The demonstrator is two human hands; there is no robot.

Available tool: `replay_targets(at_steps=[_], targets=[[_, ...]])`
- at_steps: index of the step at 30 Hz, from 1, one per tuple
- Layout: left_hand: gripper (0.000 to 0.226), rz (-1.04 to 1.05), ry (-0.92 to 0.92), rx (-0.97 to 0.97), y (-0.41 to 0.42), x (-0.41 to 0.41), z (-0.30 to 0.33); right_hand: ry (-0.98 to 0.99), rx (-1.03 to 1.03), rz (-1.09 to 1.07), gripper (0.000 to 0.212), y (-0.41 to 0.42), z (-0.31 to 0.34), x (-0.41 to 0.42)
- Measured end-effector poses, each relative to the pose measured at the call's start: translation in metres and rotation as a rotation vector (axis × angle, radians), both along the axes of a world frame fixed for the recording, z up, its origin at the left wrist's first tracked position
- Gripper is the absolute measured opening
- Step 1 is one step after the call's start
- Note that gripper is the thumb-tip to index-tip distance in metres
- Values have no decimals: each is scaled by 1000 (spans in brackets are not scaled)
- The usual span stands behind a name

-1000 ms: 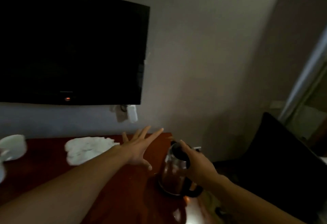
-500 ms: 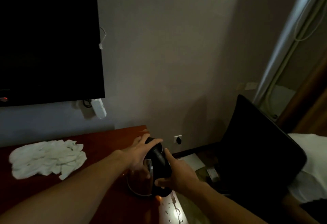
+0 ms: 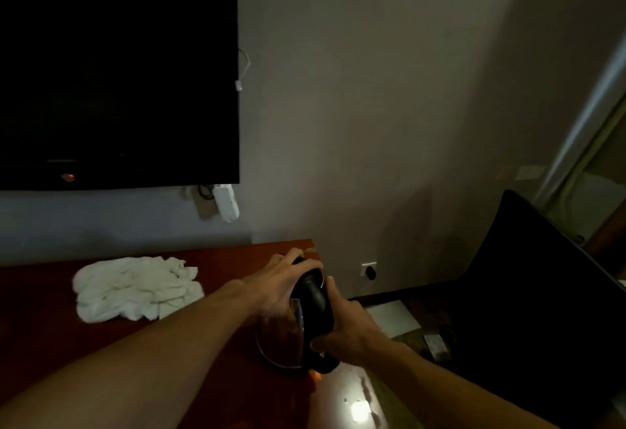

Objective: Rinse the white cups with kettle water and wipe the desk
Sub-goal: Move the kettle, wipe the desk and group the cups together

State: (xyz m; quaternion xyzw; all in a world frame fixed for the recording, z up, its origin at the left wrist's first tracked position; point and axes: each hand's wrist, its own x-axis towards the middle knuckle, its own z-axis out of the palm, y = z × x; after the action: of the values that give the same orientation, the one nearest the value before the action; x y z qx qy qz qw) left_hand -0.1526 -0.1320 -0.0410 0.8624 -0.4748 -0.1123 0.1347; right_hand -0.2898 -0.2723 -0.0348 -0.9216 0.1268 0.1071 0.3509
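Note:
A metal kettle with a black handle and lid stands near the right end of the dark red desk. My right hand grips the black handle from the right. My left hand lies curled over the kettle's lid, fingers wrapped round its top. A crumpled white cloth lies on the desk to the left of the kettle. No white cups are in view.
A black television hangs on the wall above the desk, with a white adapter under it. A dark chair stands right of the desk. A wall socket sits low on the wall; papers lie on the floor.
My left hand came from open above the desk down onto the kettle's lid. The view swung right, so the white cups at the left left the frame. My right hand stays on the handle.

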Motion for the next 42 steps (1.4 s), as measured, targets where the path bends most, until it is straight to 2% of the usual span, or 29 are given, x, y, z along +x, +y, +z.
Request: replay_targets(at_steps=[5,11,15,17,19,22,25,32,40,42], targets=[[100,99,-63,-72,71,17,13,-99,-51,96,105,58,12,25],[99,255,-152,-46,198,35,44,-184,-62,230,96,167,32,67],[103,375,-145,-17,290,36,48,-144,-110,292,104,251,30,89],[105,437,-121,-7,329,33,46,-206,-220,263,101,287,33,95],[108,478,-118,14,361,31,44,-162,-308,315,99,317,38,95],[113,533,-121,46,403,26,39,-103,-232,433,96,357,32,96],[113,576,-82,33,435,20,29,-102,-124,476,102,388,16,101],[116,582,-47,46,479,14,-1,-75,-96,543,113,427,-6,100],[119,552,-36,96,484,18,-10,-57,-101,539,111,433,-10,99],[124,524,46,168,484,22,-2,-48,-84,548,103,433,-4,101]])
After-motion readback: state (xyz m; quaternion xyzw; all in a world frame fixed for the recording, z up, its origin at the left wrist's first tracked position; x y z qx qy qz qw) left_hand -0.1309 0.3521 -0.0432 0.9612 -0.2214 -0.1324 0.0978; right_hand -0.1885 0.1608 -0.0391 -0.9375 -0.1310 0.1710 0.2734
